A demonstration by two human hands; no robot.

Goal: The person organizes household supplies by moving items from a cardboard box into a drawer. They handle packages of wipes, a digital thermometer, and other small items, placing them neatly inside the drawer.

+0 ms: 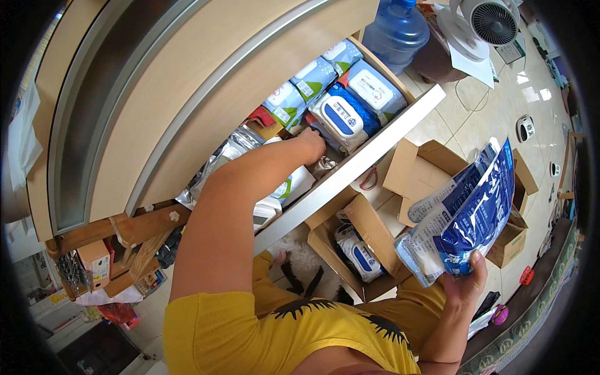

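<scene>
My left hand (311,145) reaches into the open drawer (351,164), beside a dark blue pack of wet wipes (342,115). Its fingers are partly hidden, so whether they grip anything does not show. Crumpled silver foil packaging (323,166) lies just below that hand. Light blue wipe packs (372,91) fill the drawer's far end. On the right, my right hand (466,276) holds several blue and white plastic packages (478,220) by their lower end, thumb in front, above the floor.
An open cardboard box (375,225) with wipe packs inside stands below the drawer, and more open boxes (426,164) lie to the right. Red-handled scissors (370,179) are on the floor. A black-and-white furry animal (304,262) is by my legs. A water bottle (396,35) stands behind the drawer.
</scene>
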